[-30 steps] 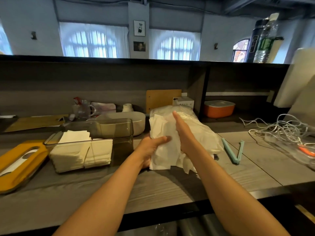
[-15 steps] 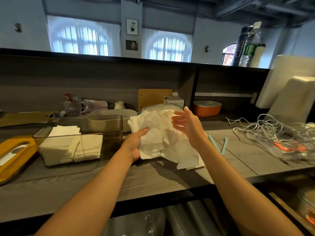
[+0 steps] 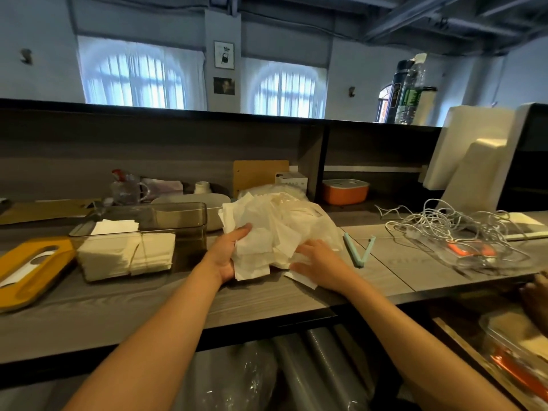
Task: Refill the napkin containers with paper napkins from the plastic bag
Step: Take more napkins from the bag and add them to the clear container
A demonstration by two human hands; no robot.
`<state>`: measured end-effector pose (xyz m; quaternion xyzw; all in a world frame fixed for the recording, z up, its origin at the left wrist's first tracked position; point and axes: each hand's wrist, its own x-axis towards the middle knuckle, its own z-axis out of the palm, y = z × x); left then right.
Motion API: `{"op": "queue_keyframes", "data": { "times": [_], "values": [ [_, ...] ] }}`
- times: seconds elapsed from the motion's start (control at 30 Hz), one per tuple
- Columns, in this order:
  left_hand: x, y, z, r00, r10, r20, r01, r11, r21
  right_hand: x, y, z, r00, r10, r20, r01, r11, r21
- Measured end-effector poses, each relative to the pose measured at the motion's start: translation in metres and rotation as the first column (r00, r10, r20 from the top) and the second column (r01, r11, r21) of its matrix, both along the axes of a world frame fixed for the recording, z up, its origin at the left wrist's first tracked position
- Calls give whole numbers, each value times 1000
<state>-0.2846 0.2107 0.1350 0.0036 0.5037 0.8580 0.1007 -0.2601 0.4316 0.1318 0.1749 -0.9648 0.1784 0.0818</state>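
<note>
Napkins (image 3: pixel 261 232), a loose crumpled heap of white paper sheets, sit at the middle of the grey counter (image 3: pixel 267 298), spilling from the plastic bag (image 3: pixel 284 200) that lies behind them. The left hand (image 3: pixel 228 256) reaches in from the heap's left side, palm toward the paper, thumb hooked over the top of the sheets and fingers curled beneath, so it grips a bunch of them. The right hand (image 3: pixel 318 262) lies on the heap's near right edge, palm down, fingers spread and fairly straight, pressing stray sheets flat against the counter without closing round any. Both forearms are bare and stretch forward from the near edge.

One clear container (image 3: pixel 189 232) stands just left of the heap, holding two bundles of folded napkins at its left end. One yellow lid (image 3: pixel 32 268) with a slot lies further left. One pale blue clip (image 3: pixel 360 250) rests open just right of the heap, and one tangle of white cables (image 3: pixel 444 229) lies beyond it.
</note>
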Motion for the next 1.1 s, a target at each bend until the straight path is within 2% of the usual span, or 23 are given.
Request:
{"op": "queue_keyframes", "data": {
  "times": [0.1, 0.2, 0.3, 0.37, 0.43, 0.53, 0.6, 0.7, 0.8, 0.87, 0.93, 1.0, 1.07, 1.1],
  "values": [
    [1, 0, 0, 998, 61, 6, -61, 998, 4, -9, -9, 1, 998, 31, -46, -34, 997, -71],
    [0, 0, -1, 996, 90, 15, -90, 996, 6, -16, -20, 3, 1000, 17, -10, -19, 987, -160],
    [-4, -1, -2, 995, 94, 24, -95, 995, 40, -23, -23, 4, 999, 30, 29, -19, 940, -341],
    [-8, -3, -4, 994, 110, 25, -112, 992, 55, -24, -18, 8, 999, 31, 32, -10, 852, -523],
    [-8, -2, -3, 994, 106, 31, -108, 993, 50, -25, -11, 13, 1000, -13, 23, 25, 717, -696],
    [-10, 2, -3, 996, 81, 30, -80, 997, -13, -28, -6, 21, 996, -83, -5, 39, 513, -857],
    [-13, 4, -4, 995, 97, 18, -96, 993, -71, -31, -6, 26, 994, -107, -4, 42, 423, -905],
    [-18, 6, -5, 992, 125, 7, -124, 987, -99, -40, -9, 39, 990, -124, -70, -24, 342, -939],
    [-26, 7, -7, 990, 142, 15, -140, 986, -93, -47, -21, 62, 993, -45, -109, -92, 289, -953],
    [-29, 7, -7, 989, 147, 12, -145, 984, -104, -50, -33, 78, 987, 44, -157, -163, 282, -945],
    [-32, 7, -7, 994, 110, -13, -111, 985, -133, -59, -47, 87, 976, 115, -186, -214, 329, -920],
    [-32, 5, -4, 999, 48, -5, -48, 994, -100, -75, -62, 85, 978, 135, -158, -203, 465, -862],
    [-37, 3, -6, 1000, 20, 13, -19, 999, -46, -89, -73, 71, 992, 94, -90, -129, 631, -765],
    [-41, 1, -8, 1000, -1, 14, 2, 1000, -18, -95, -76, 61, 996, 66, -65, -92, 680, -727]
  ]
}}
